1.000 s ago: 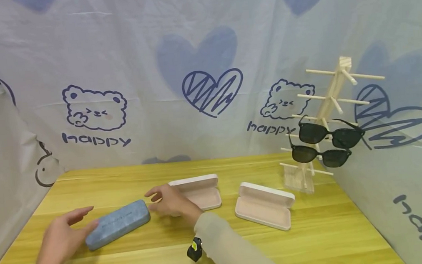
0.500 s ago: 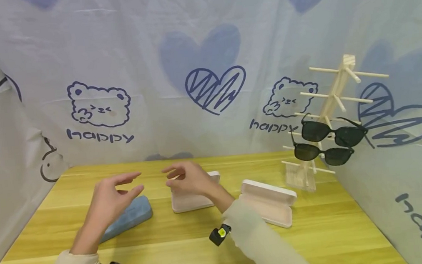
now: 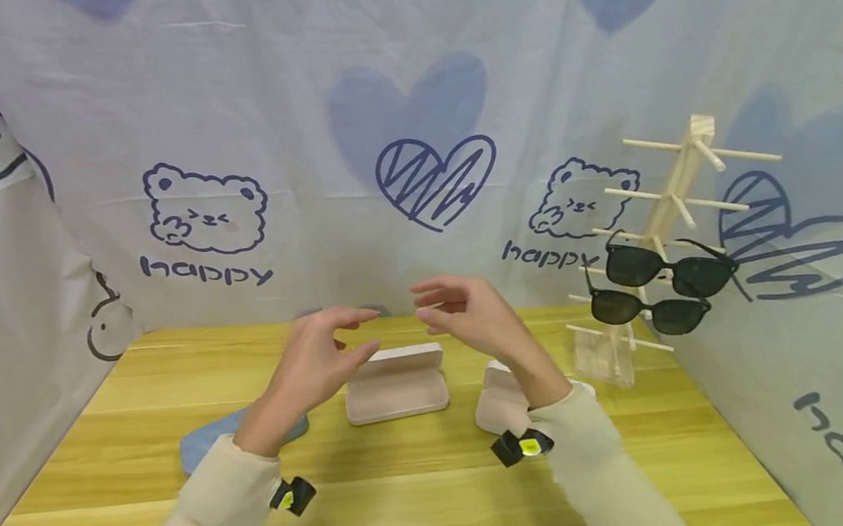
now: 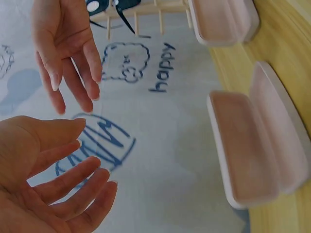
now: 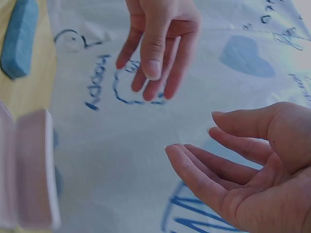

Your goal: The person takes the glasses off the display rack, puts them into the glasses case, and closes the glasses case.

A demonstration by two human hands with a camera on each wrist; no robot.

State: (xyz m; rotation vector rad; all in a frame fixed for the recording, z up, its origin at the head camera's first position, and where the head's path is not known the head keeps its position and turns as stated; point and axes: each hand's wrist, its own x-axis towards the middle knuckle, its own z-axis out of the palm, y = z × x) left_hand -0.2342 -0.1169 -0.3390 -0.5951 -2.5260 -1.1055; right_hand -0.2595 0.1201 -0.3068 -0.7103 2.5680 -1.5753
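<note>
My left hand (image 3: 320, 355) is raised over the table, fingers loosely extended and holding nothing. Facing it on the right is my right hand (image 3: 471, 313), also bare, with its fingers relaxed; a gap separates the two. Below and between them lies an open glasses case (image 3: 397, 395), white outside and pale pink inside. A second open case (image 3: 497, 402) is partly hidden behind my right forearm. The blue glasses case (image 3: 207, 440), closed, sits on the left, partly covered by my left wrist; the right wrist view shows this blue case (image 5: 20, 39) whole along its side.
On the right stands a wooden rack (image 3: 667, 191) with several pegs. Two pairs of black sunglasses hang on it, an upper pair (image 3: 632, 265) and a lower pair (image 3: 613, 306). A printed cloth (image 3: 305, 139) encloses the yellow wooden table (image 3: 382, 500).
Both hands have risen and moved right, the left away from the blue case and the right past the middle case. The cases and sunglasses stay where they were.
</note>
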